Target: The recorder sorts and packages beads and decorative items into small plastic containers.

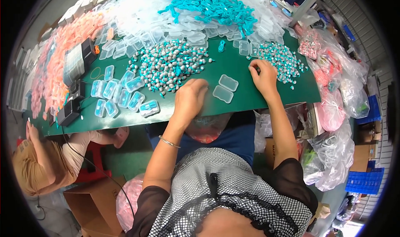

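My left hand (191, 98) is at the near right edge of a large heap of small grey-and-teal plug-like pieces (171, 64). Its fingers are curled under and slightly blurred, hiding anything they hold. By a second, smaller heap of similar pieces (283, 62), my right hand (264, 73) has its fingers bent in towards the thumb; whatever is between them cannot be made out. Between the two hands a clear plastic case (225, 89) lies unfolded flat on the green table (200, 106). Left of the big heap sit several closed clear cases with teal contents (122, 97).
Teal cords (212, 8) lie over a wide pile of clear cases (137, 12) at the back. A bundled teal cord (221, 46) lies nearer. Peach-coloured items (75, 33) and dark boxes (69, 112) are at left, near another person (46, 166). Plastic bags (333, 108) crowd the right.
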Action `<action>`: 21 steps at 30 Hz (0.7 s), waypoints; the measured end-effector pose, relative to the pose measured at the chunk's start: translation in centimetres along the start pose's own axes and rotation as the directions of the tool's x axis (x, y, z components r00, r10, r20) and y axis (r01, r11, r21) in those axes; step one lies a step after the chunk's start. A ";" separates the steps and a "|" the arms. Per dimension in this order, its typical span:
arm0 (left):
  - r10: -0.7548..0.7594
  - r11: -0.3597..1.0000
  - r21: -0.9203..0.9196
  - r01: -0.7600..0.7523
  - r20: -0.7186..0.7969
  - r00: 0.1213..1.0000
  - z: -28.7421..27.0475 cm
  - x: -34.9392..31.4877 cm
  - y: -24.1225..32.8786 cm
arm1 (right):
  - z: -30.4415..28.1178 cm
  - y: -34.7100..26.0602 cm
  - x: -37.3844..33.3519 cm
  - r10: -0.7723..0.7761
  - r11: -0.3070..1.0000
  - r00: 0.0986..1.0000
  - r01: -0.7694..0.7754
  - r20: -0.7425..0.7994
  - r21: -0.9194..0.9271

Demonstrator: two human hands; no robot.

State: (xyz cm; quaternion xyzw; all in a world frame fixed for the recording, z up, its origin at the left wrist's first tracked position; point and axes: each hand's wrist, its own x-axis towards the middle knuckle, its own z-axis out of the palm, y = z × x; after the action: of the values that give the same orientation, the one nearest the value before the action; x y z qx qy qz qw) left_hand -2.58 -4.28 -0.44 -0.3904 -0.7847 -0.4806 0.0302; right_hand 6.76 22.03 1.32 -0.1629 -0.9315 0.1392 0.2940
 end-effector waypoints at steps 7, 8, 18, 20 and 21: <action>0.035 0.999 0.022 -0.034 -0.046 0.998 0.4 0.0 0.1 | -0.8 -2.2 -4.2 -0.180 0.980 0.983 0.182 -0.044 0.074; 0.085 0.996 0.046 -0.082 -0.058 0.995 0.5 0.0 0.0 | -0.9 -2.2 -4.5 -0.179 0.978 0.981 0.186 -0.068 0.097; 0.065 0.995 0.083 -0.062 -0.035 0.997 0.3 0.0 0.5 | -1.0 -1.7 -4.5 -0.152 0.984 0.988 0.148 0.038 0.103; 0.042 0.999 0.021 -0.041 -0.052 0.998 0.5 0.0 0.3 | -1.2 -2.0 -4.6 -0.090 0.981 0.994 0.078 0.058 0.180; 0.018 0.999 -0.040 -0.020 -0.067 0.998 0.6 0.0 0.3 | -1.3 -2.4 -4.6 -0.029 0.966 0.996 0.007 0.084 0.257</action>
State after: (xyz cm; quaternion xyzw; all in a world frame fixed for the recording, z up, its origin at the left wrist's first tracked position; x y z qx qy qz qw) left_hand -2.18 -3.76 -0.51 -0.3820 -0.7697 -0.5087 0.0531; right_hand 10.59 18.32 0.85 -0.1089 -0.9190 0.2628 0.2731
